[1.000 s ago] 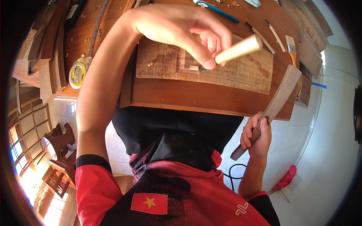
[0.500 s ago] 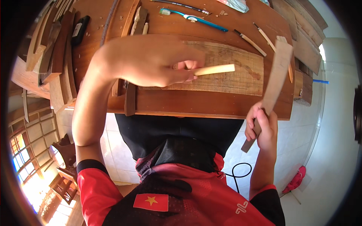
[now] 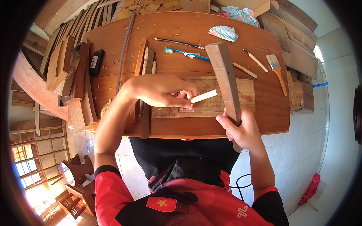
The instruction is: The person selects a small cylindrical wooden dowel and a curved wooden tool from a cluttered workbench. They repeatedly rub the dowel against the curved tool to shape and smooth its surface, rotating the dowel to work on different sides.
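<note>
My left hand (image 3: 160,91) is closed around a wood-carving chisel (image 3: 204,96); its pale round handle sticks out toward the right, and the fingers hide its blade. Beneath that hand lies a flat rectangular board (image 3: 244,96) of brown wood, and the fingertips are close to its surface. In my right hand (image 3: 244,130) I grip a long wooden bar (image 3: 225,77), held like a mallet with its wider end up and away from me. From this view the bar overlaps the board's right part. It stands just right of the chisel handle, with a gap between them.
On the brown table (image 3: 181,30) lie a pencil (image 3: 179,43), a toothbrush (image 3: 184,53), two more chisels (image 3: 256,61), a paintbrush (image 3: 277,74) and a crumpled cloth (image 3: 224,33). Wood strips (image 3: 145,71) and a black device (image 3: 96,62) lie left. Stacked planks (image 3: 298,56) flank the table.
My right hand has swung the wooden bar leftward, closer to the chisel. The left hand has tilted the chisel handle slightly upward. The view has shifted, showing more of the table's far side.
</note>
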Demonstrator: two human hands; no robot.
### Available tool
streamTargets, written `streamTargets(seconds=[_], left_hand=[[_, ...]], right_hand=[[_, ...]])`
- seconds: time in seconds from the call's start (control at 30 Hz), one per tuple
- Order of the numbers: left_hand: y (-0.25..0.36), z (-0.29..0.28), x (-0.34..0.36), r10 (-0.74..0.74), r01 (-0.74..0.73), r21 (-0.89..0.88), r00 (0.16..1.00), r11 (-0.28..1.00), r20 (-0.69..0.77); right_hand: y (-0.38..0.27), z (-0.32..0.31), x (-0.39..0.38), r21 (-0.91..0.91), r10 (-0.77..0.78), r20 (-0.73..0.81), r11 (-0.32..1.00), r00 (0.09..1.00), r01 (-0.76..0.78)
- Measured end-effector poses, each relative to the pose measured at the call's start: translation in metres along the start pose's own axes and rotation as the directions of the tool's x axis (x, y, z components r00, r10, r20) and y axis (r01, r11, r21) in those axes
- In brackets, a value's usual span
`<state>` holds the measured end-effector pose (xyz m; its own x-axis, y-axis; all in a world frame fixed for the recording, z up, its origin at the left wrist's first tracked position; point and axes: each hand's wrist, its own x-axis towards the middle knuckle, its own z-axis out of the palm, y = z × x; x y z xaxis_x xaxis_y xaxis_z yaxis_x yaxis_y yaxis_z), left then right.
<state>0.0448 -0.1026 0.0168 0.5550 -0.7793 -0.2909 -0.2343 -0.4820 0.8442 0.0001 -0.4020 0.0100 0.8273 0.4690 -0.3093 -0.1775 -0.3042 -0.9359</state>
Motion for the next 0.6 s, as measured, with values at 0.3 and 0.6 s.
streamTargets(seconds=[0.3,0.6], left_hand=[[-0.008,-0.006,-0.023,0.046,-0.055,-0.052,0.984,0.997,-0.175],[0.001,0.006,-0.088,-0.277,0.438,0.079,0.687,0.895,-0.671]], right_hand=[[-0.014,0.025,0.014,-0.193,-0.216,-0.104,0.962,0.971,0.193],[-0.001,0.076,0.043,-0.661,-0.427,-0.105,0.705,0.898,0.258]])
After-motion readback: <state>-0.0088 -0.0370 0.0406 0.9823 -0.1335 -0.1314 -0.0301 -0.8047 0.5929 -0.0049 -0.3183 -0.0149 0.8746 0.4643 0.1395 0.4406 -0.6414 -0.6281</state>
